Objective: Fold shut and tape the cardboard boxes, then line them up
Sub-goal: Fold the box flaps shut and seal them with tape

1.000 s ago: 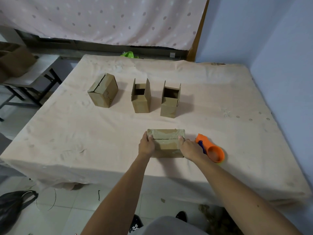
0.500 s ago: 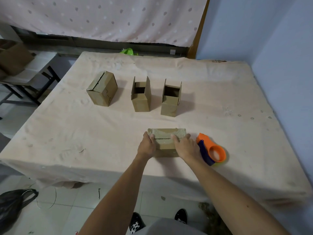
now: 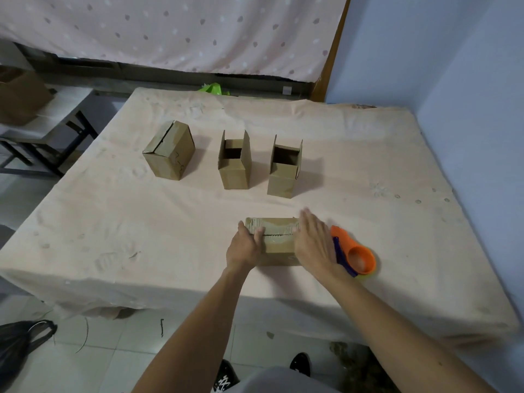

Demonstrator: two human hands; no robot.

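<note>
Two hands flanking near cardboard box (image 3: 279,242), left hand (image 3: 244,246) gripping, right hand (image 3: 315,241) flat

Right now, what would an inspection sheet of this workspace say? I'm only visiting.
Surface: table under a wrinkled, stained pale cloth.
Job's things: near box flaps down, tape along its seam; far row has one closed box and two open boxes; orange tape dispenser beside the near box.
Clutter: nothing seen on the table.
Grippers: left hand holds the near box's left end; right hand flat, open, over its right end.
Cables: nothing seen.
Surroundings: dotted curtain, blue wall, side table with a big carton, black bag on the floor.
</note>
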